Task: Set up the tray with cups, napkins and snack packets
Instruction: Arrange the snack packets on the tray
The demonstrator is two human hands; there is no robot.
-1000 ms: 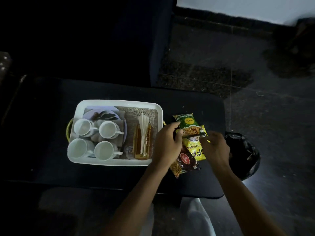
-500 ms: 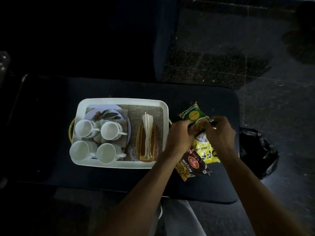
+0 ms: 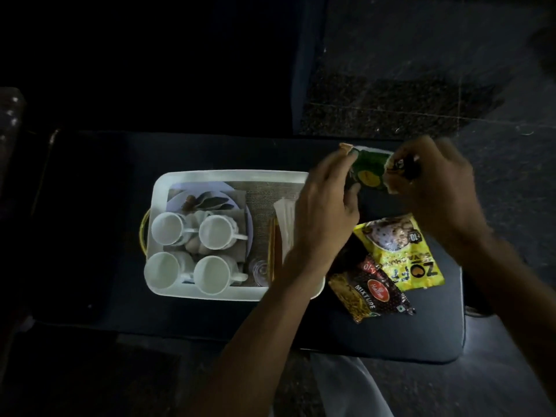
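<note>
A white tray [image 3: 228, 176] stands on a dark table. It holds several white cups [image 3: 215, 231], a plate with grey napkins [image 3: 210, 200] and a holder with white paper napkins [image 3: 284, 218]. Above the table, just right of the tray's far corner, both hands hold a green snack packet [image 3: 368, 173]. My left hand [image 3: 326, 212] pinches its left end and my right hand [image 3: 436, 188] grips its right end. A yellow packet [image 3: 400, 254] and a dark red "Mixture" packet [image 3: 371, 291] lie flat on the table beside the tray.
The dark table [image 3: 90, 236] has bare surface left of the tray. Its right edge [image 3: 461, 311] runs close to the packets. Speckled floor [image 3: 421, 85] lies beyond. A small clear glass [image 3: 259, 270] stands in the tray by the napkin holder.
Both hands have lifted the green packet off the pile and raised it up and away from me. The yellow and red packets stay on the table, now uncovered.
</note>
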